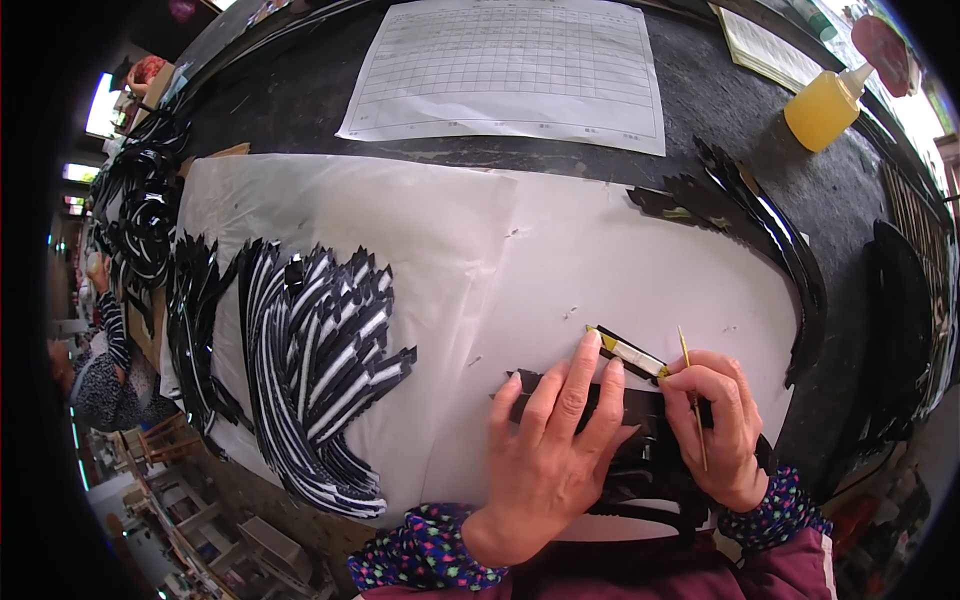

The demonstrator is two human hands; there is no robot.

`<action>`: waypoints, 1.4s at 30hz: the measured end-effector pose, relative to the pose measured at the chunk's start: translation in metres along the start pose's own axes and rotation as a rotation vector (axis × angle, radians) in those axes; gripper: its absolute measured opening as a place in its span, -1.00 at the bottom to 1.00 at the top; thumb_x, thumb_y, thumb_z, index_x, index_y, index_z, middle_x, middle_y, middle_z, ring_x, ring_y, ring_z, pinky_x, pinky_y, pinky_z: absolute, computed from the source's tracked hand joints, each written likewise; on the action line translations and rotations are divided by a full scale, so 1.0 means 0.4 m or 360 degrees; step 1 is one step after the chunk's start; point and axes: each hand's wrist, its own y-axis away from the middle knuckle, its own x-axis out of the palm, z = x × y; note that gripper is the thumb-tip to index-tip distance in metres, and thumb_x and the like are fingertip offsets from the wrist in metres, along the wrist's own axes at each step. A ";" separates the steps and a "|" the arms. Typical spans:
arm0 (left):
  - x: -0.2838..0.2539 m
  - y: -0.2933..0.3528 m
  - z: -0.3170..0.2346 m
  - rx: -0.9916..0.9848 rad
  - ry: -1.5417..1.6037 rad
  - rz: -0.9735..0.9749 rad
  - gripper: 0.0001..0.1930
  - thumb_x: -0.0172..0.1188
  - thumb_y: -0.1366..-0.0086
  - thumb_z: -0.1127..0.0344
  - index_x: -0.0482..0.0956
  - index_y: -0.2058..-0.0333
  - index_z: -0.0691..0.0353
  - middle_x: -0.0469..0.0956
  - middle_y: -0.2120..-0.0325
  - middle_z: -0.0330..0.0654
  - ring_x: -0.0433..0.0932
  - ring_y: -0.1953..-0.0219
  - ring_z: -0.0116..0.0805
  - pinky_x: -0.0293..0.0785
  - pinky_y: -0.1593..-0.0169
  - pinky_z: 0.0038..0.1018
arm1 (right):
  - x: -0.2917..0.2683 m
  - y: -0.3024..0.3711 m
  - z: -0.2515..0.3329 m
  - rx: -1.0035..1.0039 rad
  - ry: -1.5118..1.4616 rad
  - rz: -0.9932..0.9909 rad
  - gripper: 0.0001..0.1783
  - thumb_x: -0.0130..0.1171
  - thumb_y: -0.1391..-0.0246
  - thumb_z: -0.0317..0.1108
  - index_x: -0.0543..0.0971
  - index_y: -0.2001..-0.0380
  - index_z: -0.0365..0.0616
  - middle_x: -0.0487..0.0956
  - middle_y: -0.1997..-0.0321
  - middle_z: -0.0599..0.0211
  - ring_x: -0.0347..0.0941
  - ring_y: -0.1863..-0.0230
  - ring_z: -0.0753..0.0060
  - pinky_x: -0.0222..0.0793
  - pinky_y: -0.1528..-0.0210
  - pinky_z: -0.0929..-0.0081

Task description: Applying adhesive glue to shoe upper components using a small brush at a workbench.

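Note:
My left hand [545, 475] lies with its fingers stretched out over dark glossy strips [640, 485], one fingertip on the end of a small strip. That small strip [636, 356] has a black edge, a whitish middle and yellow ends. With bent fingers my right hand [722, 425] grips a thin yellowish-brown stick [684, 352], which slants nearly upright. The right fingertips also touch the small strip's right end. Beneath both hands is a white sheet [590, 260]. To the left, many black strips with white stripes overlap in a feather-like fan [325, 365].
A gridded paper [500, 75] lies on the dark table [270, 95] at the far side. A bottle of yellow liquid [822, 112] stands far right. Curved black strips [790, 250] lie at the sheet's right; a black bundle [145, 210] sits far left. Another person [105, 370] is at left.

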 end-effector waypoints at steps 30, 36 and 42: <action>0.005 -0.011 0.015 0.0070 -0.0012 -0.0026 -0.42 0.25 -0.28 -0.01 0.45 -0.28 -0.20 0.31 -0.29 -0.27 0.29 -0.13 -0.25 0.11 -0.24 -0.24 | -0.037 0.026 0.017 0.0143 -0.0080 0.0007 -0.74 0.24 -0.06 -0.66 0.50 0.17 -0.29 0.56 0.20 0.07 0.54 0.25 0.10 0.49 0.22 0.34; 0.013 -0.085 -0.029 0.0308 0.0148 -0.0156 -0.43 0.22 -0.30 -0.03 0.45 -0.28 -0.19 0.33 -0.28 -0.27 0.30 -0.13 -0.25 0.12 -0.24 -0.24 | -0.223 0.145 0.094 0.0680 0.0007 -0.0318 -0.79 0.23 -0.10 -0.67 0.54 0.18 -0.28 0.60 0.17 0.15 0.56 0.28 0.41 0.49 0.25 0.52; 0.013 0.000 0.018 0.0085 -0.0018 -0.0102 -0.43 0.21 -0.31 -0.03 0.44 -0.29 -0.18 0.34 -0.27 -0.26 0.30 -0.14 -0.24 0.12 -0.24 -0.23 | -0.216 0.091 0.043 0.0474 -0.0349 -0.0125 -0.82 0.15 -0.19 -0.64 0.57 0.13 -0.33 0.59 0.20 0.23 0.56 0.31 0.53 0.49 0.26 0.61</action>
